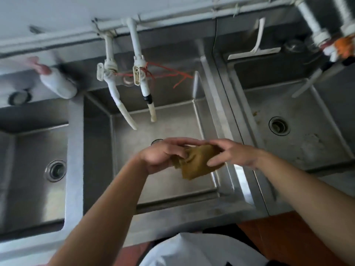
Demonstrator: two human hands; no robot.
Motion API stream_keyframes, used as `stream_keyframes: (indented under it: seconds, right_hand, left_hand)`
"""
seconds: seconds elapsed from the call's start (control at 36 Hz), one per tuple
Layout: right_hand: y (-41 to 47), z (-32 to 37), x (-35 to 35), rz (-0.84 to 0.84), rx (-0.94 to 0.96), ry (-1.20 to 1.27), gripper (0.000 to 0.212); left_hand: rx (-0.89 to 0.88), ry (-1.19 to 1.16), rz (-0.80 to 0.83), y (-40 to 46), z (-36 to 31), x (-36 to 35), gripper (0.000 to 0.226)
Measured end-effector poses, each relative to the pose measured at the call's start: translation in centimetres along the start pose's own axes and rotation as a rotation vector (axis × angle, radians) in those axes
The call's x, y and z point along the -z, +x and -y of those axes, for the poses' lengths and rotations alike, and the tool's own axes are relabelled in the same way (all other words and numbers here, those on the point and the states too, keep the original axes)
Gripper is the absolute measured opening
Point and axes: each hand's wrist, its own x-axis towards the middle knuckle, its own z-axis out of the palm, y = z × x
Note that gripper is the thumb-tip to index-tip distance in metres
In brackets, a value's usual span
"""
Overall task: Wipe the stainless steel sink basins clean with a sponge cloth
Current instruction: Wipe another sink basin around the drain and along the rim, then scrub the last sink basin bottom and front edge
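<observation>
A crumpled mustard-brown sponge cloth (196,162) is held in the air over the middle stainless steel basin (165,181). My left hand (163,156) grips its left end, thumb curled onto the cloth. My right hand (232,152) holds the right end, with its fingers laid over the top and the thumb below. The left basin (28,169) has a round drain (55,170). The right basin (288,112) shows brownish stains and residue around its drain (279,125). The middle basin's drain is mostly hidden behind my left hand.
Two white plastic taps (123,89) hang over the middle basin, with red string (172,73) tied on one. A white bottle (57,83) lies on the back ledge at left. A white squeegee (257,43) leans behind the right basin. White pipes (315,25) stand at top right.
</observation>
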Motion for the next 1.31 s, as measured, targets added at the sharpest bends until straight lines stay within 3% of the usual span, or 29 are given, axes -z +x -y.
stream_keyframes:
  seconds: [0.06, 0.11, 0.22, 0.33, 0.42, 0.72, 0.92, 1.17, 1.31]
  right_hand:
    - [-0.5, 0.4, -0.8, -0.066, 0.044, 0.050, 0.044]
    - [-0.7, 0.1, -1.2, -0.176, 0.069, 0.108, 0.040]
    - [-1.4, -1.3, -2.1, -0.309, 0.042, 0.125, 0.026]
    - [-3.0, -1.9, -3.0, -0.339, 0.012, 0.190, 0.022]
    - [-4.4, -2.5, -3.4, -0.450, -0.011, 0.220, 0.027]
    - [-12.0, -7.2, -2.4, -0.844, -0.043, 0.318, 0.034]
    - [-17.0, -11.3, 1.8, -1.037, -0.016, -0.023, 0.031]
    - [-21.1, -17.6, 13.3, -0.972, 0.046, -0.332, 0.025]
    - [-25.3, -20.6, 21.2, -0.730, 0.056, -0.511, 0.031]
  left_hand:
    - [-0.050, -0.060, -0.030, -1.5, -0.3, -0.1, 0.039]
    - [-0.090, -0.127, -0.119, -2.5, 0.3, -0.3, 0.036]
    - [-0.125, -0.090, -0.313, -3.3, 3.0, -1.3, 0.049]
    - [-0.157, -0.034, -0.606, -2.2, 5.3, -3.5, 0.040]
    - [-0.148, -0.045, -0.710, -1.2, 6.4, -5.0, 0.036]
    - [-0.148, 0.094, -0.594, 5.0, 6.8, -9.7, 0.019]
    - [-0.211, 0.248, -0.498, 9.7, 5.7, -15.8, 0.024]
    - [-0.247, 0.530, -0.622, 19.1, 5.3, -23.8, 0.038]
    - [-0.224, 0.617, -0.715, 24.6, 4.7, -31.0, 0.038]
